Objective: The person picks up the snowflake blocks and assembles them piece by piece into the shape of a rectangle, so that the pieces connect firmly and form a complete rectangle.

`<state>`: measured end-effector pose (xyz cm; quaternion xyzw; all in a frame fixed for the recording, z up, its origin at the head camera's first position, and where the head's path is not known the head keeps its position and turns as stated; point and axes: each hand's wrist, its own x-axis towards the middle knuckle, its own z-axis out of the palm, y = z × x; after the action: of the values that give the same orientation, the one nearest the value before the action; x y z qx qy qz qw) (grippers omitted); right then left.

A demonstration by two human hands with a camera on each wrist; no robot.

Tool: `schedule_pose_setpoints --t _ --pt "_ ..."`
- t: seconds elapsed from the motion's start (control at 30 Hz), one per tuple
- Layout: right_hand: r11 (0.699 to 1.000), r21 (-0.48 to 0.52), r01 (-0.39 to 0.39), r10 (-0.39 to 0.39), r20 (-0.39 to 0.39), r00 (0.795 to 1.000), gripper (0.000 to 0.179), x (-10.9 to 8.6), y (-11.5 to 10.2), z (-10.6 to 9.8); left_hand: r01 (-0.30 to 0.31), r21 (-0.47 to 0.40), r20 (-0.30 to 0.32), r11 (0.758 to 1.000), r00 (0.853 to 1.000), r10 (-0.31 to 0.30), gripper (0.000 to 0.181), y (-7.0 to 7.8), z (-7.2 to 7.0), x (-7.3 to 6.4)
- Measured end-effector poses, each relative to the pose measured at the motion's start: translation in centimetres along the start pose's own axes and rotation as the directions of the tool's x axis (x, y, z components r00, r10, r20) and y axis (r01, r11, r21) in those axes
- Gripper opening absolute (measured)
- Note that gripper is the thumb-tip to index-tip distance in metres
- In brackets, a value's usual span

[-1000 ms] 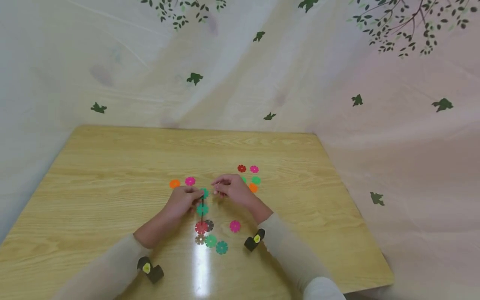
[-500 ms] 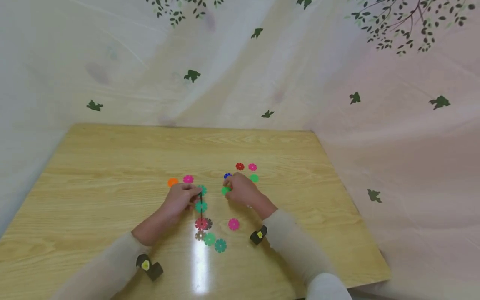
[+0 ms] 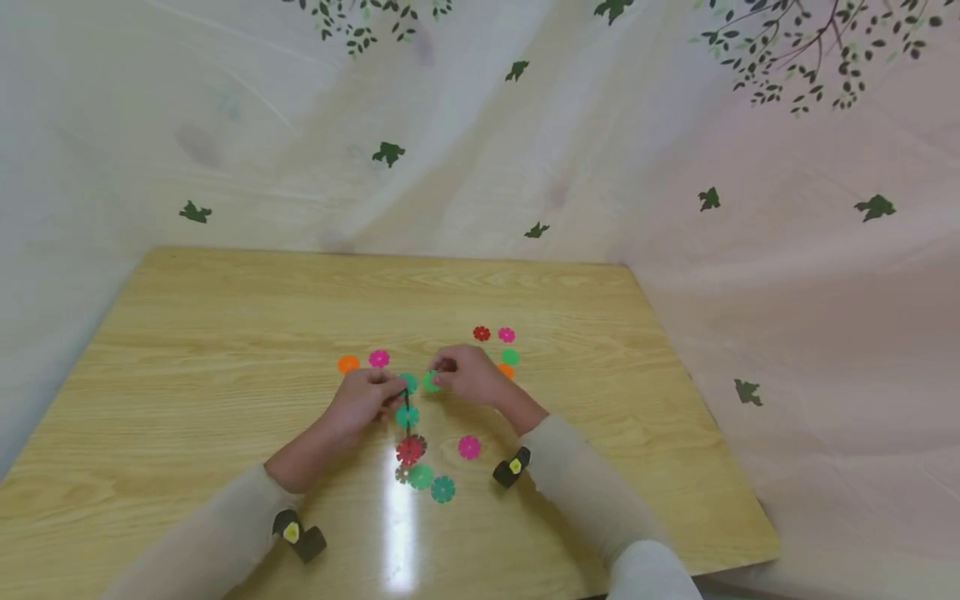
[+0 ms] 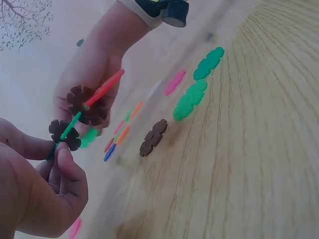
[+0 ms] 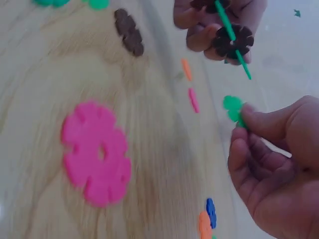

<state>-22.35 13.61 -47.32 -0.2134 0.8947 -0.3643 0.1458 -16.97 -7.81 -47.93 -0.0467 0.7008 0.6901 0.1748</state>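
Note:
My left hand [image 3: 362, 404] pinches a chain of interlocked flower-shaped plastic discs at its upper end. Green and brown discs alternate along it, crossing edge-on; a green disc [image 3: 407, 415] and a brown disc [image 4: 87, 104] show in the middle. A red disc [image 3: 409, 451] forms the lower end, over the table. Just right of the chain, my right hand [image 3: 476, 375] pinches a loose light green disc [image 5: 232, 107] between thumb and fingers. A small gap separates that disc from the chain. My left fingers partly cover the topmost green disc.
Orange [image 3: 348, 363] and pink [image 3: 379, 357] discs lie beyond my left hand. Several more, including a red one [image 3: 482, 333] and a blue one [image 5: 211, 213], lie beyond my right hand. Nearer me are a pink disc [image 3: 469, 447], a brown one [image 4: 153, 138] and green ones [image 3: 443, 489].
My right hand went right, away from the chain, and has come back left with the light green disc pinched in it. The left hand keeps its hold on the chain, nearly still.

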Motion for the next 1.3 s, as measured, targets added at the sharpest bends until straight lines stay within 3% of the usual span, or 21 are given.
schedule_pose_setpoints --t 0.13,0.43,0.53,0.67,0.77,0.83,0.93,1.1,1.23,1.3 --pt "0.984 0.155 0.089 -0.082 -0.055 0.995 0.007 0.2 -0.7 0.2 -0.019 0.015 0.022 1.000 1.000 0.019 0.018 0.0 0.2 -0.1" --pt "0.958 0.113 0.262 -0.256 -0.064 0.964 0.009 0.2 -1.1 0.3 -0.048 0.064 0.082 0.997 0.996 0.043 0.018 0.2 0.6 -0.6" --pt "0.927 0.027 0.374 -0.372 -0.055 0.926 0.008 0.1 -1.3 0.1 -0.050 0.064 0.089 0.997 0.995 0.045 0.017 0.3 0.6 -0.7" --pt "0.836 -0.125 0.534 -0.542 -0.040 0.839 0.009 0.0 -1.7 -0.2 -0.041 0.062 0.098 0.997 0.995 0.035 0.016 0.4 0.8 -0.9" --pt "0.776 -0.173 0.607 -0.618 -0.013 0.786 0.010 -0.3 -1.9 -0.2 -0.037 0.072 0.093 0.997 0.995 0.030 0.015 0.4 0.9 -1.1" --pt "0.749 -0.190 0.634 -0.645 0.006 0.764 0.012 -0.5 -2.0 0.0 -0.033 0.080 0.086 0.996 0.996 0.026 0.015 0.4 1.0 -1.2" --pt "0.738 -0.199 0.645 -0.656 0.018 0.755 0.013 -0.8 -2.1 0.2 -0.023 0.090 0.073 0.996 0.997 0.017 0.014 0.3 1.0 -1.3" --pt "0.749 -0.199 0.632 -0.646 -0.003 0.764 0.014 -0.9 -2.1 0.8 -0.031 0.104 0.061 0.994 0.998 0.025 0.013 -0.2 1.0 -1.4" --pt "0.732 -0.203 0.650 -0.666 -0.015 0.746 0.014 -0.8 -2.0 1.3 -0.036 0.098 0.042 0.995 0.999 0.032 0.012 -0.6 0.9 -1.5" --pt "0.757 -0.196 0.624 -0.639 -0.019 0.769 0.013 -0.8 -2.1 1.3 -0.037 0.094 0.039 0.995 0.999 0.034 0.013 -0.7 0.8 -1.5"
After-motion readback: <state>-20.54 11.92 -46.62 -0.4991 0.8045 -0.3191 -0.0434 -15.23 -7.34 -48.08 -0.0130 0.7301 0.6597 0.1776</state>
